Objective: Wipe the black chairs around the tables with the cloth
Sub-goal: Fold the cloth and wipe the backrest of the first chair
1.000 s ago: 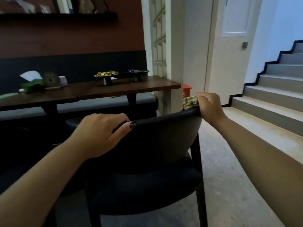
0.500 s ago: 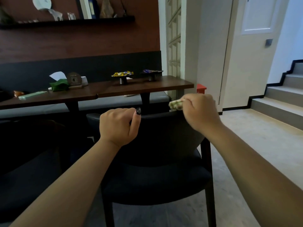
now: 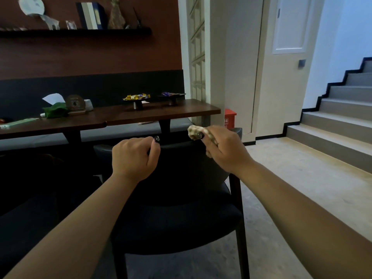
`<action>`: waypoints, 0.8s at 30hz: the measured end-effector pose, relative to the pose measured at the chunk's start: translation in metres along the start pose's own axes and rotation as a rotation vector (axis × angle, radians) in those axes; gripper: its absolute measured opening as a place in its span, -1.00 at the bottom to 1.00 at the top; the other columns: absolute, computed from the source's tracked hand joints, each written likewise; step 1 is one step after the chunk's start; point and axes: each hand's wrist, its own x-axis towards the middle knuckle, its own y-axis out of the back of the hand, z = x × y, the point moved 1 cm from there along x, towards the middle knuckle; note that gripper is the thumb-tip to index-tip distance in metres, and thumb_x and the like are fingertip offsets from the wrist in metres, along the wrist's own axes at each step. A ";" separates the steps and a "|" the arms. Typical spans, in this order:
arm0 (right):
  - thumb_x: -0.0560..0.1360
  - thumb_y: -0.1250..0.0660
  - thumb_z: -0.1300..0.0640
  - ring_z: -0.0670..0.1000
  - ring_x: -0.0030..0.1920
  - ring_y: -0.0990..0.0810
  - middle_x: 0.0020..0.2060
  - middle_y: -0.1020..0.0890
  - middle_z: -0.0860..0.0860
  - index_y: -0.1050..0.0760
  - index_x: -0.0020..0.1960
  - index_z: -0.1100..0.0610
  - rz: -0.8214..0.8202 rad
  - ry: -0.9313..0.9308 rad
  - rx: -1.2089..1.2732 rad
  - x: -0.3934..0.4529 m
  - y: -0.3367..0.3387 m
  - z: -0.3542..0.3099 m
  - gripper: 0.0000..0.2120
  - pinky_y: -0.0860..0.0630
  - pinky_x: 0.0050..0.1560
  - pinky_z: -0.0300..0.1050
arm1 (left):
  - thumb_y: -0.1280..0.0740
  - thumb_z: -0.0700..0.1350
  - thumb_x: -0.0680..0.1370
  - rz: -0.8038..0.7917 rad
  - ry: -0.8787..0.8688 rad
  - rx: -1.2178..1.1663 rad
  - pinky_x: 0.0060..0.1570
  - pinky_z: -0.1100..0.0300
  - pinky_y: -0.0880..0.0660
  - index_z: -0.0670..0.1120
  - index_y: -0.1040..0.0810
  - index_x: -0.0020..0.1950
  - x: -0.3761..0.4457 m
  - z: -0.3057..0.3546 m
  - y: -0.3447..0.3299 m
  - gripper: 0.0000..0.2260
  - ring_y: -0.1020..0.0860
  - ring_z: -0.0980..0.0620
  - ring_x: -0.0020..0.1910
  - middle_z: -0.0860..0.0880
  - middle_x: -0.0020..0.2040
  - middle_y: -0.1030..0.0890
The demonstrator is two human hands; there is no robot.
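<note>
One black chair is standing in front of the viewer, its back turned toward the camera and its seat facing the desk. One cloth, pale and bunched, is sitting at the chair's top rail, toward the rail's right end. The right hand is holding it: the grip is closed round the cloth, thumb pressing on top, with a wad sticking out to the left of the fist. The left hand is curling over the same rail further left, its grip wrapped on the chair back and the thumb lying along the near side.

Beyond the chair, two dark wooden tops are joining end to end, so a second desk is running off to the left. A grey bench seat is running behind the chair, under the desks. On the nearer desk, two small pedestal dishes are standing: one candy dish with yellow wrappers and one dish with purple ones. Left of them, one green tissue pouch and one round wooden piece are sitting side by side. Above the chair, one wall shelf is carrying ornaments. Right of the chair, one red box is resting on the floor, and stairs are rising further right.
</note>
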 end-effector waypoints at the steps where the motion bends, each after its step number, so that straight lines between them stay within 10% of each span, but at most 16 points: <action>1: 0.60 -0.19 0.10 -0.01 -0.30 -0.58 -0.24 -0.56 -0.01 -0.54 0.01 0.26 0.051 -0.012 -0.028 0.003 -0.005 -0.005 -0.75 -0.58 -0.28 0.01 | -0.09 -0.07 0.57 0.005 -0.008 -0.001 -0.46 0.36 0.02 0.00 -0.24 -0.46 0.001 0.001 0.001 -0.63 -0.18 0.08 -0.61 0.07 -0.56 -0.29; 17: 0.54 -0.25 0.08 0.09 -0.22 -0.64 -0.16 -0.67 0.15 -0.59 0.05 0.28 -0.003 0.416 -0.400 0.011 -0.036 -0.048 -0.71 -0.57 -0.24 -0.05 | -0.08 -0.10 0.54 0.045 -0.005 0.000 -0.45 0.22 -0.15 -0.12 -0.34 -0.48 -0.002 -0.005 -0.004 -0.63 -0.34 -0.10 -0.61 -0.07 -0.55 -0.42; 24: 0.51 -0.24 0.14 0.12 -0.24 -0.63 -0.20 -0.65 0.18 -0.57 -0.02 0.34 0.196 0.329 -0.302 0.001 -0.034 -0.023 -0.73 -0.58 -0.20 -0.03 | -0.08 -0.11 0.55 0.038 -0.025 0.015 -0.45 0.38 -0.04 -0.11 -0.37 -0.48 -0.001 -0.008 -0.005 -0.60 -0.29 0.00 -0.61 -0.01 -0.56 -0.38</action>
